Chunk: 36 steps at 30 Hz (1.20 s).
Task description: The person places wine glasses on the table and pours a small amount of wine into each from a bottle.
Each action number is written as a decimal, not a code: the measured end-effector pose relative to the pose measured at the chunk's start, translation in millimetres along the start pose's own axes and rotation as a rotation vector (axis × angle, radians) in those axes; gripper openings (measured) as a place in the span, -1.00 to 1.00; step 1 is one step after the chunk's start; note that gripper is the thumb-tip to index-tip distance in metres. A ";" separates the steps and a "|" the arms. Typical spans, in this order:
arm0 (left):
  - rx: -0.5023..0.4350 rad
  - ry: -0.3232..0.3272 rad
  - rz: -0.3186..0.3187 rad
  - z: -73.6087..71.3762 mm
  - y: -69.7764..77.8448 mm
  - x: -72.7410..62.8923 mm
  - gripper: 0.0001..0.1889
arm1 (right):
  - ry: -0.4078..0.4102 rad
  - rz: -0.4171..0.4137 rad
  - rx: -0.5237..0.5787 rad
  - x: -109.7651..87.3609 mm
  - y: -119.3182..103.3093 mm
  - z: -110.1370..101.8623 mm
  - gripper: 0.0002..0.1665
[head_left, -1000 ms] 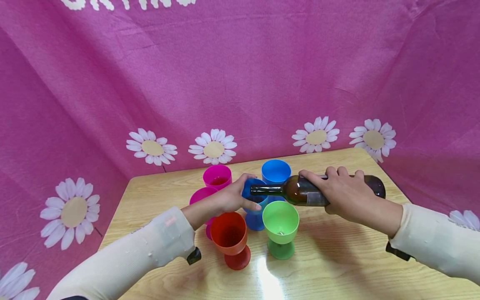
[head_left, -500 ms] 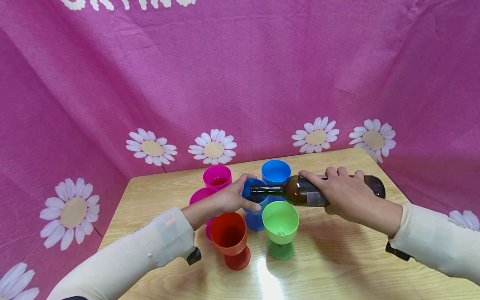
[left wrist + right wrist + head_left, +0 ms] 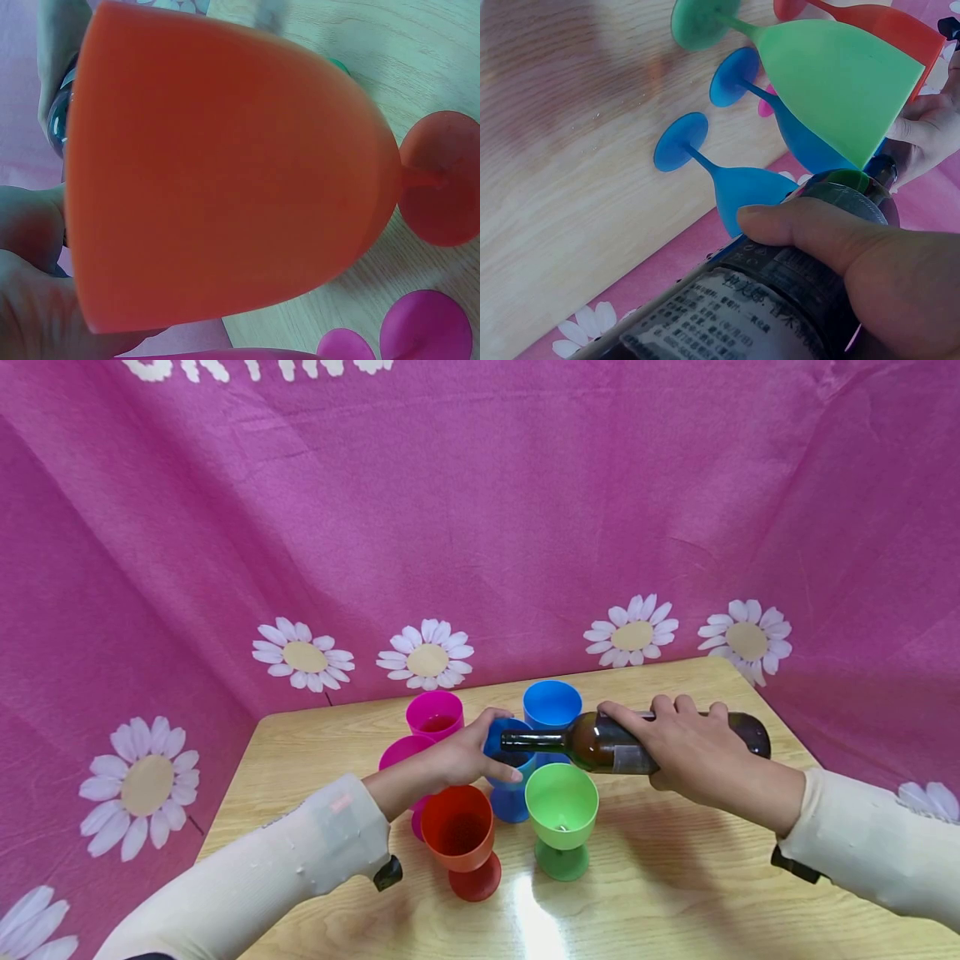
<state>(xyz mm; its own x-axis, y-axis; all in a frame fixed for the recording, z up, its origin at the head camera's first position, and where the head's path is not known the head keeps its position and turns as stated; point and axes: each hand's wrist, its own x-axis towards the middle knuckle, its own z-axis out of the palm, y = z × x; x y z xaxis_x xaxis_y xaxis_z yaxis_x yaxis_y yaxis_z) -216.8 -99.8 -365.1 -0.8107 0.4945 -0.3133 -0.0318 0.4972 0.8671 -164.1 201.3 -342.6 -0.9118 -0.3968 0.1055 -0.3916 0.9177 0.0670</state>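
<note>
My right hand (image 3: 693, 752) grips a dark glass wine bottle (image 3: 611, 742), which lies nearly level with its neck pointing left. The bottle's mouth is over the near blue goblet (image 3: 512, 804). Around that goblet's bowl curl the thumb and fingers of my left hand (image 3: 471, 752). Dark liquid seems to be in the bowl; whether any flows is too small to tell. In the right wrist view, the bottle's printed label (image 3: 727, 319) shows below my thumb. An orange-red goblet (image 3: 232, 172) fills most of the left wrist view and hides much of my left hand.
A light green goblet (image 3: 562, 806) and the orange-red one stand nearer the front. Another blue goblet (image 3: 552, 703) is behind the bottle neck. Two magenta goblets (image 3: 435, 713) stand at the left, one partly behind my wrist. A pink flowered cloth (image 3: 510, 527) hangs behind the wooden table (image 3: 315, 735).
</note>
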 end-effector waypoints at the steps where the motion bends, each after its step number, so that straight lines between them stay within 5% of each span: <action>1: -0.001 0.000 0.000 0.1 0.0 -0.1 -0.13 | 0.000 -0.001 0.000 -0.1 0.0 0.0 0.22; 36: 0.018 0.017 -0.017 -0.1 0.6 -0.4 -0.13 | 0.059 0.014 0.190 -11.9 7.4 36.3 0.20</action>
<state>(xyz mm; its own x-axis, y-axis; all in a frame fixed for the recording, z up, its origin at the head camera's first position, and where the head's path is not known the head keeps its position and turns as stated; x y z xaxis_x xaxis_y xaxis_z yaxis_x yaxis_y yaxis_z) -216.6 -99.7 -364.4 -0.8201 0.4734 -0.3213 -0.0357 0.5182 0.8545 -160.7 213.5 -379.4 -0.9106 -0.3795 0.1639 -0.4005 0.9080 -0.1230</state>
